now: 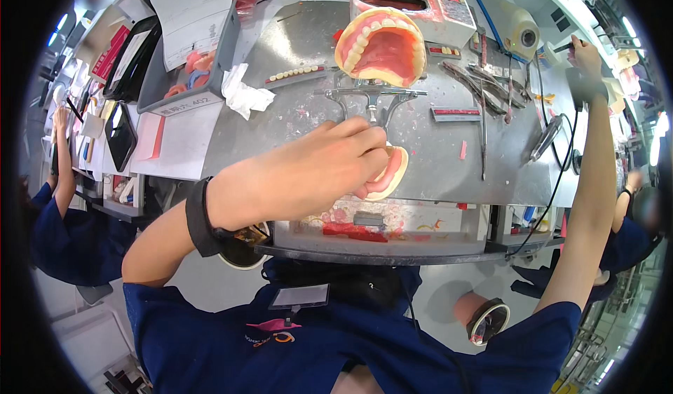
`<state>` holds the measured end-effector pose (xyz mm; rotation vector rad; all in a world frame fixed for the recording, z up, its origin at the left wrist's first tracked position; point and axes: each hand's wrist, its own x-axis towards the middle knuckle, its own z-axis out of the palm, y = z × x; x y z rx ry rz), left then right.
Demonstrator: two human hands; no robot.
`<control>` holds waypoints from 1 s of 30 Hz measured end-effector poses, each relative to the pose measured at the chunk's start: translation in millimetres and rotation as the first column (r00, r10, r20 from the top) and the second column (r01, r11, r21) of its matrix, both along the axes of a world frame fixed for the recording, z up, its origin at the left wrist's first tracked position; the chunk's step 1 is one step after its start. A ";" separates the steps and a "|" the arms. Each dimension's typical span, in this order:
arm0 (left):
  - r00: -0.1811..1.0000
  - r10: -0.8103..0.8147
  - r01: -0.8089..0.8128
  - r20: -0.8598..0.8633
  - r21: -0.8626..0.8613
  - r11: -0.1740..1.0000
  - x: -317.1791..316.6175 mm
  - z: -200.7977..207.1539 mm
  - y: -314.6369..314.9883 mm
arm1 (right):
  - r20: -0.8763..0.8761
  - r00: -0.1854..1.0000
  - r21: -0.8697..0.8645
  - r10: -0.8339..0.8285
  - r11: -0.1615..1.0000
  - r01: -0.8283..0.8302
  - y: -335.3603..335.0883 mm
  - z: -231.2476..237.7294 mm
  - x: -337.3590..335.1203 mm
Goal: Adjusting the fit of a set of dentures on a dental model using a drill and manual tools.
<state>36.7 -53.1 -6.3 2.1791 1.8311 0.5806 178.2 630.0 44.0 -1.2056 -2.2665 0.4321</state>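
My left hand (pixel 315 166) is closed, its fingers wrapped over the near part of a metal dental articulator (pixel 371 99) and beside its lower jaw model (pixel 394 173), which has pink wax along the ridge. The articulator is folded back. Its upper jaw model (pixel 384 47), pink with a row of white teeth, faces me beyond the hand. Far to the right, my right hand (pixel 587 56) is stretched out with curled fingers near the white rounded device (pixel 522 33). A thin dark piece shows at its fingertips, too small to name.
Rows of teeth on strips (pixel 298 75) and metal hand tools (pixel 487 89) lie on the steel bench (pixel 280 148). Left stand a crumpled tissue (pixel 247 92) and a grey bin (pixel 189 103). An open drawer (pixel 434 229) holds red wax. A cable (pixel 561 177) hangs by my right arm; people work on both sides.
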 end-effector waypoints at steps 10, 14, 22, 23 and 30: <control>0.991 0.046 -0.055 0.129 0.068 0.996 3.0 -7.0 -4.8 | 0.139 0.987 0.116 0.076 0.989 -0.093 3.0 13.2 -8.5; 0.970 -0.001 0.000 0.243 0.003 1.000 -1.9 -5.9 -3.0 | 0.048 0.999 0.254 0.010 0.967 -0.022 4.1 19.1 -11.9; 0.982 -0.034 0.058 0.188 -0.122 0.991 -6.8 14.3 12.7 | 0.176 0.980 0.316 -0.089 0.948 0.029 -1.4 -1.7 -3.8; 0.985 -0.060 0.081 0.159 -0.129 0.988 -6.0 17.0 14.6 | 0.292 0.946 0.395 -0.142 0.919 0.016 -5.4 -2.0 -1.0; 0.998 0.030 -0.032 -0.047 -0.040 0.999 9.5 19.1 3.2 | -0.187 0.982 0.116 -0.020 0.992 0.042 -43.7 4.2 0.0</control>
